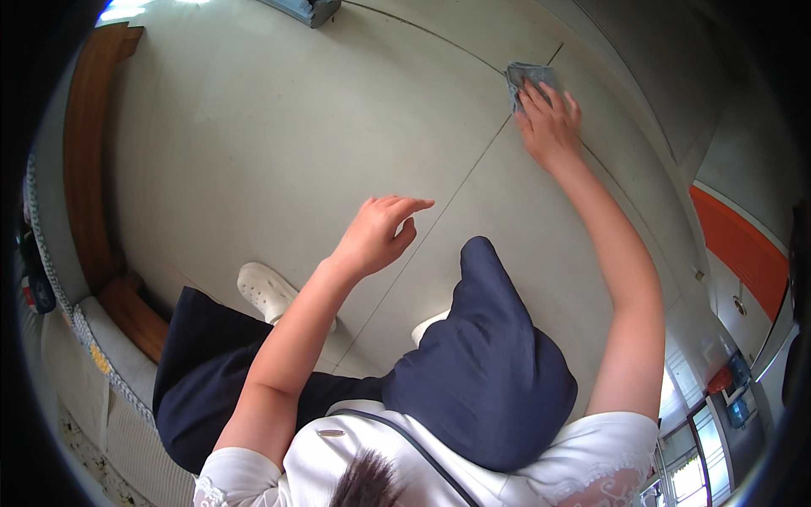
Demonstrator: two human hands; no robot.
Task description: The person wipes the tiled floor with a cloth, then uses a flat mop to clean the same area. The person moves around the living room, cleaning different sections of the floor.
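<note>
Far out on the right, my right hand (550, 120) presses a folded grey cloth (531, 71) against the tiled floor (285, 139). Its fingers are spread over the cloth and cover much of the lower part. The cloth lies where the dark joint lines of the tiles meet. Nearer to me, my left hand (383, 231) hangs above the floor with nothing in it. Its fingers are bent, with the forefinger stretched to the right and the thumb apart.
On the left stands a sofa with a brown wooden base (89, 158). A grey object (310, 9) rests on the floor at the top. A white clog (266, 288) is by my left knee. Glossy cabinet fronts with an orange panel (738, 247) line the right side.
</note>
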